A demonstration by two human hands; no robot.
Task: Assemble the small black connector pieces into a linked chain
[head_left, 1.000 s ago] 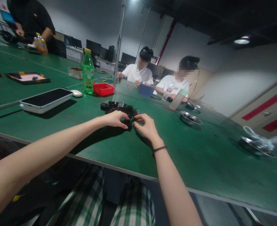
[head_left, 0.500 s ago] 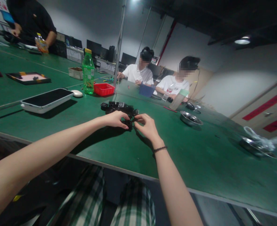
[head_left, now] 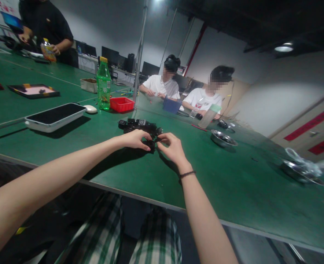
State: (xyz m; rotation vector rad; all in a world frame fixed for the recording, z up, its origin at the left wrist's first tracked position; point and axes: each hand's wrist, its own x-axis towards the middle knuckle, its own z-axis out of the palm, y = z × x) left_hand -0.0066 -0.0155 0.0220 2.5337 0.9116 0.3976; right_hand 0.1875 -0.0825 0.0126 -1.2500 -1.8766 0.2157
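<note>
Perhaps the black assembly (head_left: pixel 142 125), on the tabletop (head_left: pixel 219 176) to the right of the green bottle (head_left: pixel 103 88) and nearer than it, could shift or shed a loose piece if the hands press unevenly. Left to right, both also nearer than the bottle and to its right, the left hand (head_left: pixel 134 139) curls narrowly about a small black piece (head_left: pixel 152 146), and the right hand (head_left: pixel 173 147) brings thumb and fingertips close together at that piece's right edge; I cannot tell whether either grips firmly.
</note>
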